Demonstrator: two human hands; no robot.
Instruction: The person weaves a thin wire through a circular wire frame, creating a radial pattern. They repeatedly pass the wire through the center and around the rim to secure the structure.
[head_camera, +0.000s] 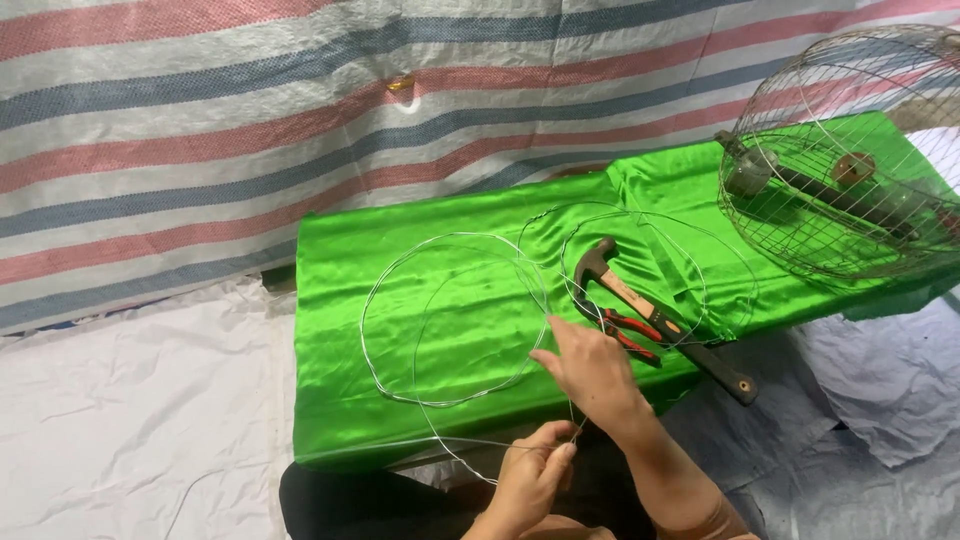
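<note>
1. Fingers (552, 452) of the left hand (528, 478) were pinched together on the wire (450, 403) at the near edge of the counter (340, 300).
2. Right hand (592, 368) lay just above the left; its fingers (546, 356) were stretched out on a wire loop, and whether they gripped it could not be told.
3. Wire lay in several loose loops across the green cloth of the counter, one strand running down to the left hand.
4. Hammer (655, 318) lay slantwise right of the right hand, head away from the person.
5. Pliers (628, 330), red-handled, lay just beside the hammer, touching the right hand.
6. Cage (845, 150), of round wire, stood at the counter's far right end.
7. Striped tarp (200, 130) hung behind.
</note>
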